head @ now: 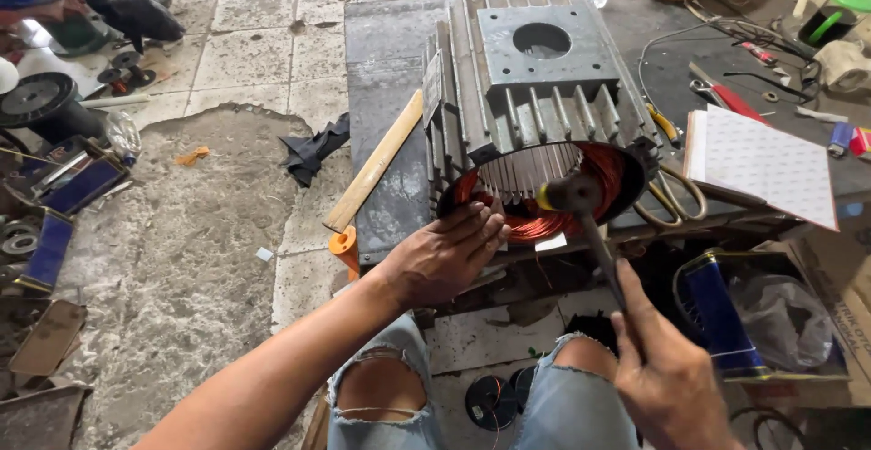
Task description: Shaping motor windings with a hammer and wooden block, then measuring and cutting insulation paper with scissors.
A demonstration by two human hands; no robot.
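Motor housing [535,96] lies on tabletop [386,60] edge, copper winding [544,223] already seated in mouth. My left hand [445,255] flat, open, bracing rim; right hand [667,377] closed around hammer [590,223], head at coils. Shaping looks unfinished.
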